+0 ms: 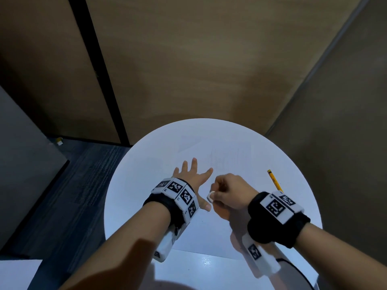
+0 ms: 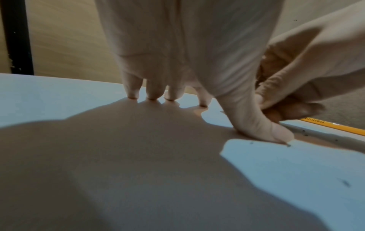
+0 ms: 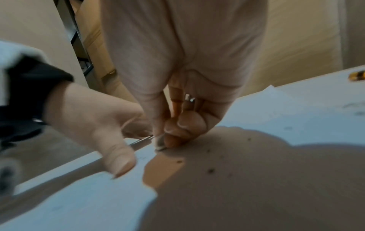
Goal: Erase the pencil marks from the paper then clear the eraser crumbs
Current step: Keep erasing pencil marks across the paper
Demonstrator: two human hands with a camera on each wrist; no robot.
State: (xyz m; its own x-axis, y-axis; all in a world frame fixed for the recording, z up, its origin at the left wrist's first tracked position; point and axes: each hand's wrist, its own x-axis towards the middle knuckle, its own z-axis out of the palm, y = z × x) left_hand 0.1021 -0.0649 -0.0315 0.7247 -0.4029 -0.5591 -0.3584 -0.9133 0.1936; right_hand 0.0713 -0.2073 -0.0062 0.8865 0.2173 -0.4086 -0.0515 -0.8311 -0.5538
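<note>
A: Eraser, small and white, is pinched in the right hand; fingers curled tight round it, its lower end down on the paper. Right wrist view shows the same end grey and smudged where it meets the sheet.

B: Left hand?

A: Flat and spread, holding nothing. Fingertips press on the paper, thumb splayed toward the right hand, just beside the eraser.

B: Crumbs?

A: Dark specks, eraser crumbs, scattered on the sheet near the right hand. A few more by the left thumb in the left wrist view.

B: Pencil marks?

A: Faint grey marks beyond the fingers in the head view. Too pale to read.

B: Paper position?

A: White sheet lying on a round white desk; sheet edges hard to separate from the desk top. Near edge shows below the wrists.

B: Other items?

A: Yellow pencil on the desk to the right of the right hand, apart from it. Both wrists carry black bands with white marker blocks. Brown panel wall behind the desk, dark carpet to the left.
</note>
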